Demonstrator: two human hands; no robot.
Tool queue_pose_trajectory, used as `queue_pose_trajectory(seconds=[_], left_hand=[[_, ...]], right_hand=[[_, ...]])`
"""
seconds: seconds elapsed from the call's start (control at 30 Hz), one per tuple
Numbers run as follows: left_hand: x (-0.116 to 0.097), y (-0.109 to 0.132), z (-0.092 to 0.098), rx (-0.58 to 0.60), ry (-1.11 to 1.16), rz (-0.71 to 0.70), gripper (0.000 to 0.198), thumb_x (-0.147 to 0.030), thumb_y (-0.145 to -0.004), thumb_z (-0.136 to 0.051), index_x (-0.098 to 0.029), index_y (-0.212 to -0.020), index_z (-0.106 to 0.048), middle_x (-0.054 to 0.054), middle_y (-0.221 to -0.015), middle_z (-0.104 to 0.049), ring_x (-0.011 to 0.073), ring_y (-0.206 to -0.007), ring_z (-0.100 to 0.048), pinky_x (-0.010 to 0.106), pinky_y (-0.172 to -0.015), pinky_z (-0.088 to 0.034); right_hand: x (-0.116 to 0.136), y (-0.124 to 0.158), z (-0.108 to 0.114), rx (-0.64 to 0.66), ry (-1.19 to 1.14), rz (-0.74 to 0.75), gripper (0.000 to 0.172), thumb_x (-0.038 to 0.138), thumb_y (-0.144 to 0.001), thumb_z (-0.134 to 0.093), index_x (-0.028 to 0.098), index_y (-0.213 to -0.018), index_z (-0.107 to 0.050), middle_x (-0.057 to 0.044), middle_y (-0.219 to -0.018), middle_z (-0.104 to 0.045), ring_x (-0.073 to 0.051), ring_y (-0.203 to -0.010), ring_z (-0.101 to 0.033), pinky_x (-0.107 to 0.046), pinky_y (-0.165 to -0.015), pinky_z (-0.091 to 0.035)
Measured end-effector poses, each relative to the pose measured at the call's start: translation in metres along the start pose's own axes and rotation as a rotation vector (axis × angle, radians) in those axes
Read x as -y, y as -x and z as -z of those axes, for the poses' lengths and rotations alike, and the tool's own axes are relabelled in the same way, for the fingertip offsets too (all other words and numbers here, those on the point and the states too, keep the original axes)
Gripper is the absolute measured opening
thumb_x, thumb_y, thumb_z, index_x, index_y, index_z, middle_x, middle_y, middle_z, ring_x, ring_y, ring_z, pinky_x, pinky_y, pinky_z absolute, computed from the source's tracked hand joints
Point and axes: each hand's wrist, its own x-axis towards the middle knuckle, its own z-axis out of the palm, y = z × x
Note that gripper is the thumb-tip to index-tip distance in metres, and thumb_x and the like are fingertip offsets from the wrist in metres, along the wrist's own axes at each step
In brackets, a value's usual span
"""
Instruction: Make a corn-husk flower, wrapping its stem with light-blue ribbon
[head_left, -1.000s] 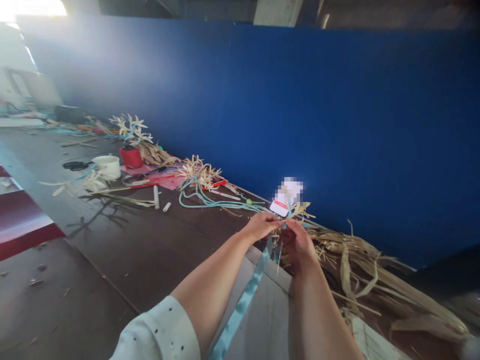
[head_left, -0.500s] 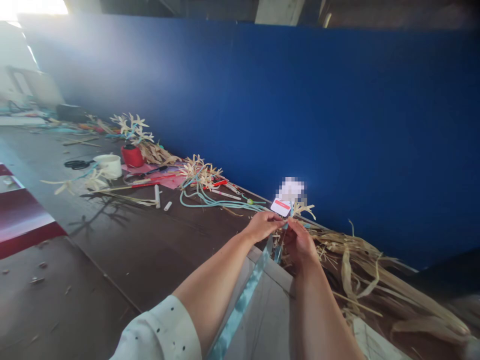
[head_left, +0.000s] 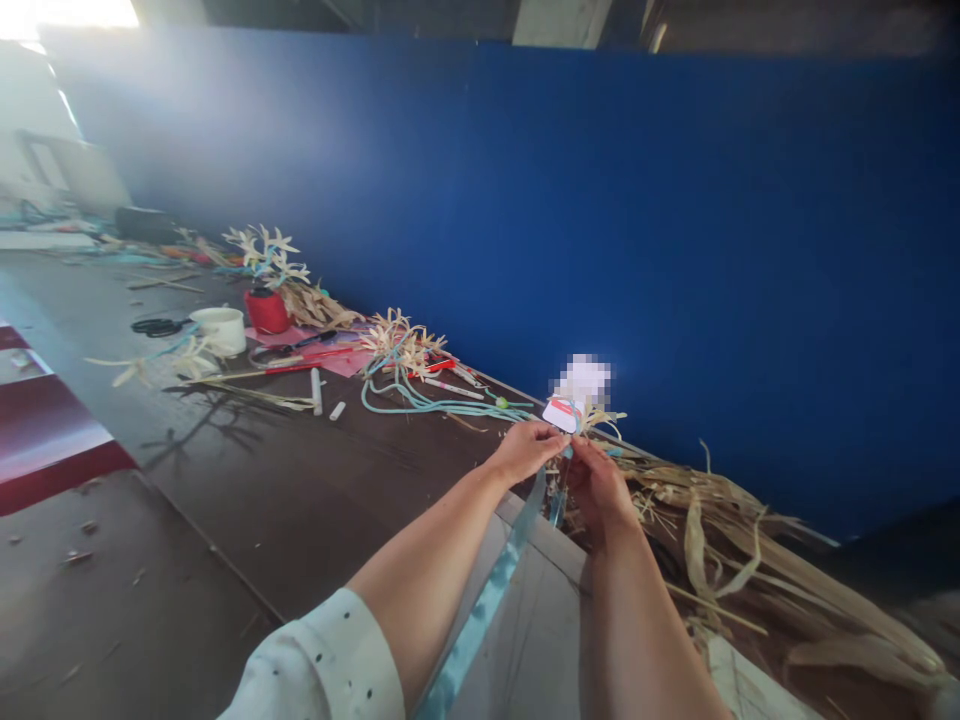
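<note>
My left hand [head_left: 527,450] and my right hand [head_left: 601,482] meet near the table's edge, both with fingers pinched together. A pale dried-husk flower [head_left: 602,418] pokes out just beyond the fingertips of my right hand; its stem is mostly hidden by the fingers. From my left hand a shiny teal ribbon [head_left: 480,625] runs down toward my body. A shorter teal piece [head_left: 557,507] hangs below the pinched fingers. Right behind the fingertips lies a white card with a red band [head_left: 562,413], partly blurred out.
Dried husks [head_left: 720,500] are heaped at the right. Along the blue partition [head_left: 600,220] lie teal-wrapped stems [head_left: 427,407], husk flowers [head_left: 401,343], a red thread spool [head_left: 267,312], a white cup [head_left: 220,330] and black scissors [head_left: 159,327]. White chalk-like sticks [head_left: 316,392] lie nearer.
The husk flower has turned a little at my fingertips, and a teal strand now crosses the card. Both hands stay nearly in place, fingertips still together.
</note>
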Motion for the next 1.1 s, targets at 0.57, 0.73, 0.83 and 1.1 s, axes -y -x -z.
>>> queue_pose_trajectory(seconds=[0.57,0.73,0.83,1.1], left_hand=[[0.0027,-0.0032,-0.0014,-0.031,-0.15,-0.012,0.04,-0.051,-0.073,-0.052,-0.014,-0.077,-0.067,-0.001,-0.065,-0.057,0.0106,-0.063,-0.049,0.021,-0.058,-0.033],[0.0067,-0.0073,-0.0034,-0.088,-0.211,-0.077,0.041,-0.052,-0.072,-0.053,-0.014,-0.071,-0.067,0.001,-0.067,-0.056,0.0118,-0.068,-0.048,0.021,-0.061,-0.034],[0.0061,-0.007,-0.0032,-0.064,-0.221,-0.089,0.046,-0.055,-0.073,-0.05,-0.013,-0.069,-0.067,0.0,-0.061,-0.053,0.0114,-0.065,-0.047,0.021,-0.058,-0.033],[0.0061,-0.0049,-0.0037,0.018,-0.151,-0.058,0.04,-0.048,-0.076,-0.05,-0.014,-0.079,-0.069,-0.001,-0.065,-0.058,0.0105,-0.065,-0.05,0.02,-0.059,-0.034]], right_hand=[[-0.0019,-0.004,0.0061,0.003,-0.078,-0.072,0.023,0.028,-0.063,-0.074,0.018,-0.065,-0.054,0.007,-0.05,-0.039,-0.005,-0.041,-0.03,-0.019,-0.036,-0.024],[-0.0003,-0.0029,0.004,0.001,-0.099,-0.053,0.028,0.027,-0.061,-0.075,0.018,-0.059,-0.048,0.008,-0.047,-0.033,-0.004,-0.04,-0.027,-0.019,-0.035,-0.021],[0.0006,-0.0022,0.0035,0.005,-0.123,-0.058,0.028,0.026,-0.061,-0.075,0.018,-0.058,-0.048,0.008,-0.047,-0.033,-0.004,-0.04,-0.026,-0.019,-0.035,-0.022],[-0.0001,-0.0039,0.008,-0.04,-0.105,-0.052,0.02,0.028,-0.062,-0.074,0.017,-0.066,-0.057,0.005,-0.052,-0.046,-0.006,-0.043,-0.036,-0.019,-0.036,-0.03]])
